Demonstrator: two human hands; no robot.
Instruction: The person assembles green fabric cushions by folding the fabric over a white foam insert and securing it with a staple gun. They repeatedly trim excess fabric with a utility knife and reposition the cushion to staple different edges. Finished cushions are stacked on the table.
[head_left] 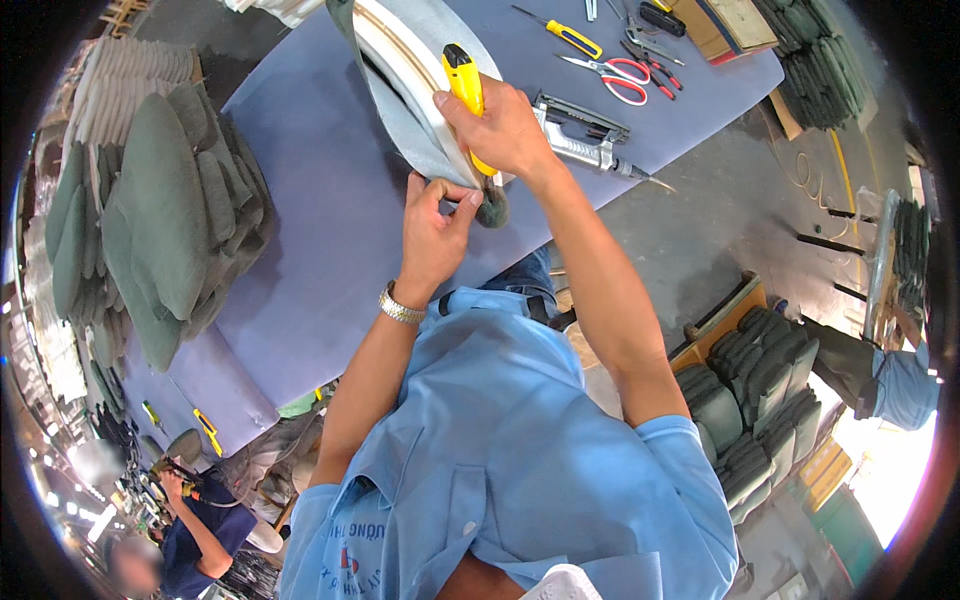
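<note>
A curved padded panel (425, 105), with a whitish edge and pale grey-blue sides, lies on the table directly ahead of me. My right hand (508, 132) is closed round a yellow utility knife (462, 75) and rests at the panel's near end. The blade does not show clearly. Just left of it, my left hand (437, 230), below a metal wristwatch, pinches the edge of the panel's dark green fabric (492, 208). A silver staple gun (585, 140) with an air fitting lies to the right of my right hand.
Red-handled scissors (625, 82), a yellow screwdriver (575, 38) and pliers (655, 70) lie at the table's far right. Stacked green covers (175, 215) stand at left. More green cushions (760, 380) fill a rack at right. Other people are at lower left and far right.
</note>
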